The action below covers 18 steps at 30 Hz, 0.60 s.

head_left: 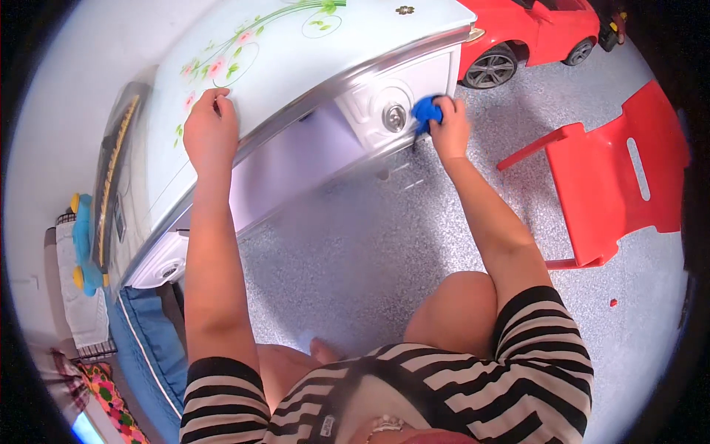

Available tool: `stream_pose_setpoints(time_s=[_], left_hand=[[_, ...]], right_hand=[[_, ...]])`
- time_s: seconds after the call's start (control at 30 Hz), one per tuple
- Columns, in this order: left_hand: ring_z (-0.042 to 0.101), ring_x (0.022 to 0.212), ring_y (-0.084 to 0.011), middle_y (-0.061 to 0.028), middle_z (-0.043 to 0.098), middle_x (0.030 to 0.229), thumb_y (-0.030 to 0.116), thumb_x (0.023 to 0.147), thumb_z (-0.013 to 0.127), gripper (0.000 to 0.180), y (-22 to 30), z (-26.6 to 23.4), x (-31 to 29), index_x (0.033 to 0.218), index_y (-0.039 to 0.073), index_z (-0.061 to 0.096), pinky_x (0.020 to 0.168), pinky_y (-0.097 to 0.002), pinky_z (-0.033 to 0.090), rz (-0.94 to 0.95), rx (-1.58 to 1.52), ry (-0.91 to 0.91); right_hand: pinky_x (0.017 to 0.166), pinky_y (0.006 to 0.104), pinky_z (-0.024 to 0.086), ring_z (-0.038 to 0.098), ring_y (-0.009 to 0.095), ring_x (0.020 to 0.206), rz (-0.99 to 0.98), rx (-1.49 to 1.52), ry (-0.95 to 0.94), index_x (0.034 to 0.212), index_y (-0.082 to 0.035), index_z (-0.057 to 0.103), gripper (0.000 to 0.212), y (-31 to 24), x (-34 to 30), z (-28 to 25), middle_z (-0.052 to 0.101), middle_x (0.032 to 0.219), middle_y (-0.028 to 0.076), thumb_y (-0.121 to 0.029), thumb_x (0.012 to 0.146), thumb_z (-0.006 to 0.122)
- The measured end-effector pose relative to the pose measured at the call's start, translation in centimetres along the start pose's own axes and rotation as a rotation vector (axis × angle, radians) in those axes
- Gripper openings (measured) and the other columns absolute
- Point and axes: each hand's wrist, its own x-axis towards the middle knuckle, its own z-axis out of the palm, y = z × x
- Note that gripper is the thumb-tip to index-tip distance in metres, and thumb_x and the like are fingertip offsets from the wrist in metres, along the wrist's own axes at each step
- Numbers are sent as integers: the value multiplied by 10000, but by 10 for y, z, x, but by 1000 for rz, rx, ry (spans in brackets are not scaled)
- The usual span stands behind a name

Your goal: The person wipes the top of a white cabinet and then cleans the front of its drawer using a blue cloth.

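My right hand [451, 127] grips a crumpled blue cloth [427, 112] at the right end of a white cabinet front. Close to the left of the cloth is a round, clear drawer knob [394, 117]. My left hand [211, 132], its fingers curled in and nothing seen in them, rests at the near part of the glass tabletop [296, 70], which bears pink flowers and green leaves. Between my arms, below the top's edge, a pale lilac open compartment [288, 159] shows in the cabinet front.
A red chair [599, 185] stands to the right on the speckled grey floor [355, 244]. Behind it is a red toy car [510, 37]. Blue fabric [151, 333] lies at the left, below another knob [171, 268]. A small red bit [613, 303] lies on the floor.
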Motion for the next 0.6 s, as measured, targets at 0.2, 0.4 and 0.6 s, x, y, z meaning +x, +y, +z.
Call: stream_pose_setpoints(time_s=[0.2,0.4,0.6], left_hand=[[651,743,-273,-119,686,806,233,960,524,268,-2,0,2,1073,126,742,712,-386,504,6,-2,-22],[634,696,-265,-106,657,749,250,965,519,277,-9,0,0,1082,145,748,700,-387,499,86,34,33],[647,585,-222,-81,675,749,221,975,476,294,0,-10,-2,1052,103,735,639,-368,486,-32,14,-42]], right_hand=[[816,469,522,654,421,953,406,171,-191,1030,-123,603,283,31,-13,28,668,975,177,-84,781,732],[832,399,545,706,307,918,630,426,-114,1040,-7,627,327,8,22,5,718,972,201,-155,770,735],[850,416,509,620,347,973,66,246,148,1055,-61,639,330,-62,48,-31,609,1058,171,-184,791,794]])
